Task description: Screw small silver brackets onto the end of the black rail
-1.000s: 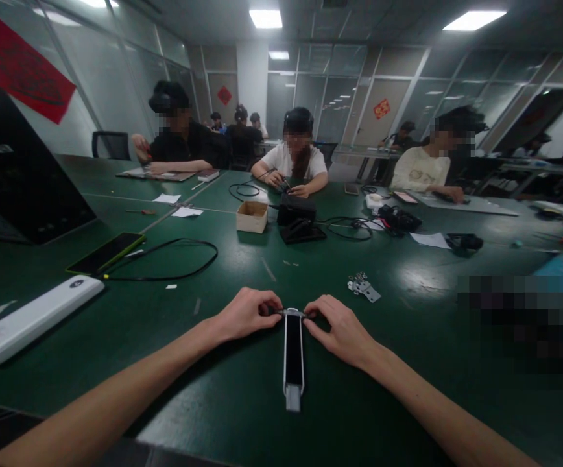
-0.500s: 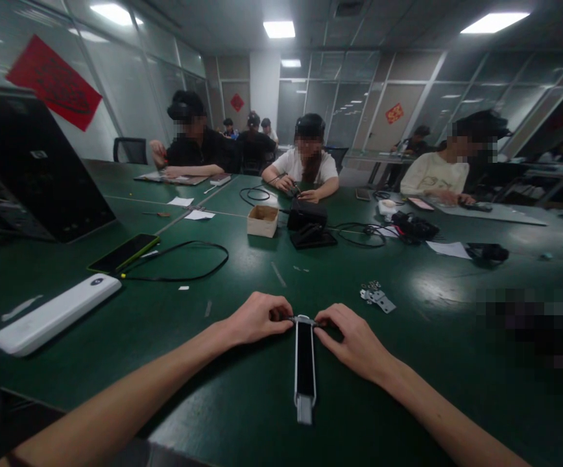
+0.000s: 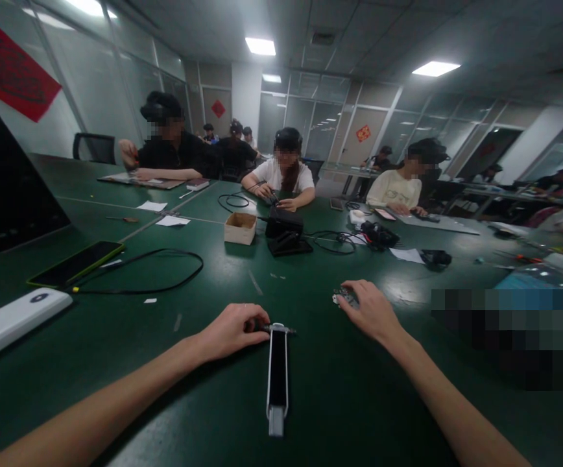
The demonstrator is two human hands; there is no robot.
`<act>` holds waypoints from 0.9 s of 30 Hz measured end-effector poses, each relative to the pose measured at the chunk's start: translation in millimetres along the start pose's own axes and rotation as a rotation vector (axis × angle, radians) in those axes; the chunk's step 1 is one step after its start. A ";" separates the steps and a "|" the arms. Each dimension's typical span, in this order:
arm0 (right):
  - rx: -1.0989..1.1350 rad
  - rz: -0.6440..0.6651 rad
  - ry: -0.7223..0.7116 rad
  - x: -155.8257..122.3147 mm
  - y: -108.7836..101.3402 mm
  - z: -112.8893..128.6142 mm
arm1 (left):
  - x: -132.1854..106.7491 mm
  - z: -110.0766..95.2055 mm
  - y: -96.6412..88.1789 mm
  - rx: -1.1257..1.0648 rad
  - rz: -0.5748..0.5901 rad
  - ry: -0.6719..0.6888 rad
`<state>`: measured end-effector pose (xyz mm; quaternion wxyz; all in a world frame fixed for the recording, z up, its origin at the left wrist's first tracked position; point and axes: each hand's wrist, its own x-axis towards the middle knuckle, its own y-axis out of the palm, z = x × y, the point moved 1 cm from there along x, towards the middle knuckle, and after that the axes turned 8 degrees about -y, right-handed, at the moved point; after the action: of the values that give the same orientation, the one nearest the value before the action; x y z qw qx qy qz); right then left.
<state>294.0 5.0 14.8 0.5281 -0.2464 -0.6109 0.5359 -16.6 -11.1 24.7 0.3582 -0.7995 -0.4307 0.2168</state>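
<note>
A long, narrow device (image 3: 278, 366) with a black face, white edges and a grey tab at its near end lies on the green table in front of me. Through its far end runs a thin metal rod (image 3: 291, 331), sticking out on both sides. My left hand (image 3: 240, 331) pinches the rod's left end. Farther right, my right hand (image 3: 371, 308) reaches over a small pile of metal parts (image 3: 344, 296), thumb and fingers apart. That hand partly hides the pile, and I cannot make out any part in its fingers.
A white power bank-like block (image 3: 19, 321), a green-edged phone (image 3: 77, 263) and a looped black cable (image 3: 184, 285) lie left. Ahead stand a small open box (image 3: 240, 228) and a black device (image 3: 284, 227). Several people sit around the tables.
My right hand has let go of the rod's right end and moved right to the metal parts. My left hand keeps its pinch. The view has turned to the right.
</note>
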 end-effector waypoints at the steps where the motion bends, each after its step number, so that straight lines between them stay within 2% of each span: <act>1: 0.016 0.042 0.016 -0.6 1.9 -9.8 | 0.2 0.4 0.2 0.008 -0.001 0.002; 5: 0.092 0.172 0.003 -3.2 6.5 -27.2 | 1.4 3.0 1.3 0.015 -0.008 0.006; 12: 0.115 0.201 0.000 -2.0 -0.6 -26.4 | -0.1 2.3 0.9 0.011 -0.001 0.003; 16: 0.023 0.181 0.072 -2.3 -4.4 -41.3 | 0.3 2.2 1.2 0.024 -0.012 0.014; 20: -0.102 0.265 0.160 -4.3 -3.0 -55.1 | 1.3 4.0 2.5 0.042 -0.015 0.026; 24: -0.142 0.307 0.180 -5.7 0.7 -55.5 | 0.7 3.7 3.8 0.027 -0.023 0.039; 27: -0.164 0.279 0.176 -2.6 0.8 -49.6 | 0.1 1.4 3.9 0.028 -0.033 0.033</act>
<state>339.7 22.5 6.4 0.4781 -0.4172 -0.5637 0.5287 -15.4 -11.9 20.9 0.3800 -0.7907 -0.4346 0.2038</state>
